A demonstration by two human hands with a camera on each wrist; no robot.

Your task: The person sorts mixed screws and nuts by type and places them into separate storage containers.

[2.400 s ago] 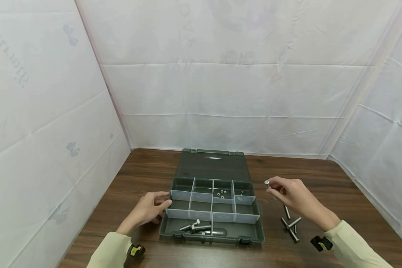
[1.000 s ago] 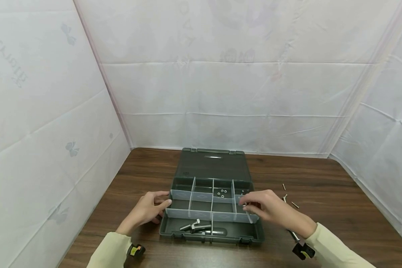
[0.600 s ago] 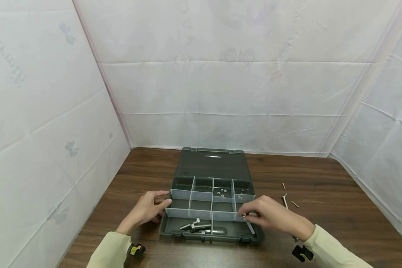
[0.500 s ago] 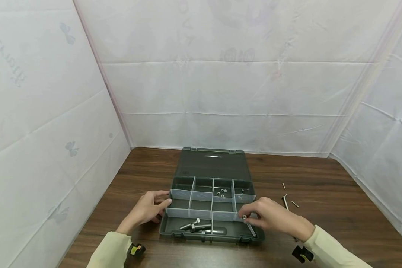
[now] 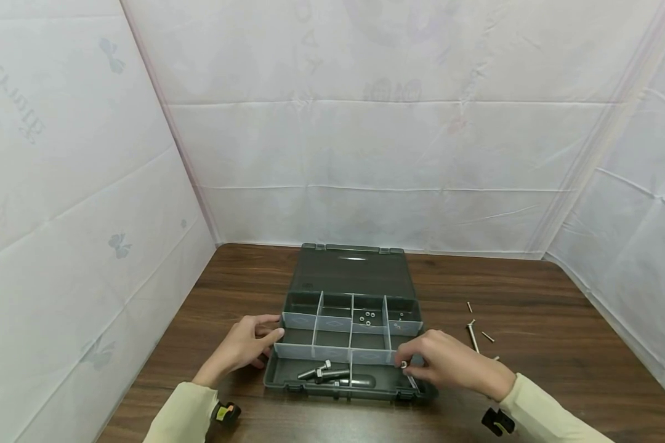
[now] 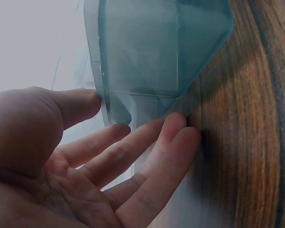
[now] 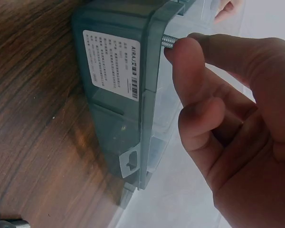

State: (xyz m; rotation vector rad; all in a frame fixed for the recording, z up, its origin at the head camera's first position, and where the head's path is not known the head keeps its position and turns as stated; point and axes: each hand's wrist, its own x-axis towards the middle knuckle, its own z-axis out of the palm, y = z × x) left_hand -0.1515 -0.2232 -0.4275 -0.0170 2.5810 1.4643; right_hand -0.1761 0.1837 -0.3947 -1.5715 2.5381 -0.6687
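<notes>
My right hand pinches a silver bolt between thumb and fingertips, over the front right compartment of an open dark grey organizer box. The bolt's head is uppermost and its shank slants down toward the box's front. In the right wrist view the threaded end of the bolt sticks out past the fingertips beside the box rim. My left hand rests at the box's left side. In the left wrist view its thumb touches the rim, and its extended fingers lie against the outer wall.
Several large bolts lie in the front left compartment. Small nuts sit in a rear compartment, with tiny pieces in the one right of it. Loose bolts lie right of the box on the wooden table. The lid leans back.
My right hand has carried the bolt left from the table's right side, over the box, then forward and lower into the front right compartment. The left hand has stayed put.
</notes>
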